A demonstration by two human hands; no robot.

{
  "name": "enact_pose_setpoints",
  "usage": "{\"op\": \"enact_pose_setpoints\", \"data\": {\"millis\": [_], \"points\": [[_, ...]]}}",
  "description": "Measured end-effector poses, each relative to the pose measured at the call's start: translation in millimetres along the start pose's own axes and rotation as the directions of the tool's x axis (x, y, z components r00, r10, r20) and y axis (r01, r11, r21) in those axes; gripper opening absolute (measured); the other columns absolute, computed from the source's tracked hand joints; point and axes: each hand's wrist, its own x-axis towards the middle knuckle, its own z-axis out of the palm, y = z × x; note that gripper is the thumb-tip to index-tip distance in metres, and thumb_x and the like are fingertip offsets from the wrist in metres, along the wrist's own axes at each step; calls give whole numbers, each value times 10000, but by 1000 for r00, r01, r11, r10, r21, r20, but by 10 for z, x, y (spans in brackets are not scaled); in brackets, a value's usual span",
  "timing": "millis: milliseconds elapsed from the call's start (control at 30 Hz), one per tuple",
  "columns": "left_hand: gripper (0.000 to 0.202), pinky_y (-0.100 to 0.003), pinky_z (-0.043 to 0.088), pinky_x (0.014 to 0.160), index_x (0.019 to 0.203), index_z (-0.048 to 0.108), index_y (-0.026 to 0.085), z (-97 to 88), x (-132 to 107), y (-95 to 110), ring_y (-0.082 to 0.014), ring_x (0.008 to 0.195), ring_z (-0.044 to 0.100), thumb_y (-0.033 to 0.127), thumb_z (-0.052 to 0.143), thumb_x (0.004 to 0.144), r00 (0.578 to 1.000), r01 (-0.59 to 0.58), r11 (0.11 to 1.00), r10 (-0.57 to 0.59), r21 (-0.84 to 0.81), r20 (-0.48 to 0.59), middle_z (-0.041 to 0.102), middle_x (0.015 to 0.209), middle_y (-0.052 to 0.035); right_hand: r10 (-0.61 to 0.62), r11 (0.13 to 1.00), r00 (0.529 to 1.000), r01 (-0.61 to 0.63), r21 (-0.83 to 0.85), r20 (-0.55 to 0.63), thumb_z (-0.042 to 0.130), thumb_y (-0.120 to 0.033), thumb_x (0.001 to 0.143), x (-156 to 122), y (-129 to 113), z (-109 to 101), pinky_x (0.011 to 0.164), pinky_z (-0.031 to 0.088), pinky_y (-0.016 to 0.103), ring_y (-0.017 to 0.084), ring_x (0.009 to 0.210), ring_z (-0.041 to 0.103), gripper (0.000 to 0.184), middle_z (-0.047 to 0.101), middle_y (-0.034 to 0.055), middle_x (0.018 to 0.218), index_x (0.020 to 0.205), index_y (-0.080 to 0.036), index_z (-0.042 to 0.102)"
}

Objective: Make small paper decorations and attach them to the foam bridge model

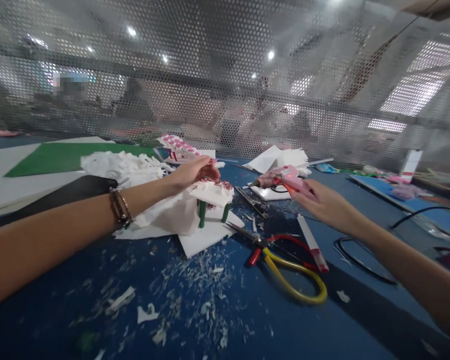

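Note:
My left hand (pixel 193 171) rests with curled fingers on the top of a small white foam model (pixel 212 194) that stands on green legs (pixel 202 214) over a white foam base (pixel 206 235). My right hand (pixel 324 201) grips the handle of a pink hot glue gun (pixel 283 178), whose nozzle points left toward the model. A bracelet (pixel 120 206) sits on my left wrist.
Scissors with yellow and red handles (pixel 288 265) and a white-and-red stick (pixel 312 243) lie on the blue table (pixel 217 320) among white foam scraps. A heap of white scraps (pixel 122 167), green and white sheets (pixel 56 157), white cut pieces (pixel 277 159) and a black cable (pixel 360 260) lie around. A perforated metal screen (pixel 225 85) backs the table.

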Motion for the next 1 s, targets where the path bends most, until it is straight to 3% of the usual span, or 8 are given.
{"op": "enact_pose_setpoints", "data": {"millis": [133, 233, 300, 600, 800, 1000], "points": [[220, -175, 380, 545, 689, 540, 146, -184, -82, 41, -98, 651, 504, 251, 383, 800, 990, -66, 971, 93, 229, -109, 549, 719, -10, -70, 998, 997, 70, 0, 19, 374, -497, 723, -112, -158, 62, 471, 287, 245, 122, 499, 386, 329, 419, -5, 580, 588, -220, 258], [194, -169, 356, 511, 814, 595, 165, -337, -250, 79, -95, 612, 473, 299, 467, 755, 972, -70, 863, 171, 500, -160, 561, 748, -10, -80, 997, 997, 80, -20, 14, 374, -510, 739, -120, -214, 123, 483, 294, 254, 139, 530, 405, 329, 438, 7, 606, 615, -220, 280], [242, -179, 336, 472, 869, 607, 172, -408, -383, 81, -101, 564, 458, 337, 488, 737, 972, -7, 809, 144, 588, -187, 572, 700, -13, -89, 995, 996, 90, -38, 18, 379, -518, 742, -93, -237, 161, 481, 296, 258, 148, 540, 418, 329, 453, 15, 607, 624, -219, 308], [277, -191, 419, 580, 849, 607, 181, -492, -658, -140, -116, 614, 520, 393, 517, 695, 987, -49, 833, 125, 551, -102, 606, 701, -15, -207, 977, 978, 208, -57, 24, 388, -463, 778, -29, -314, 329, 531, 367, 301, 184, 614, 503, 265, 562, 52, 716, 750, -210, 464], [220, -199, 422, 606, 815, 619, 201, -464, -731, -231, -138, 649, 569, 360, 487, 740, 996, -88, 823, 87, 561, 28, 636, 694, -16, -172, 981, 985, 173, -85, 26, 367, -444, 800, -38, -377, 374, 594, 391, 336, 238, 763, 537, 306, 585, 99, 886, 896, -174, 474], [218, -201, 438, 610, 883, 606, 225, -479, -734, -290, -147, 686, 585, 334, 511, 721, 997, -76, 881, 63, 468, 45, 652, 763, -17, -161, 980, 985, 167, -103, 62, 363, -407, 808, -30, -403, 357, 570, 384, 323, 238, 753, 542, 262, 589, 83, 837, 869, -180, 479]]}}
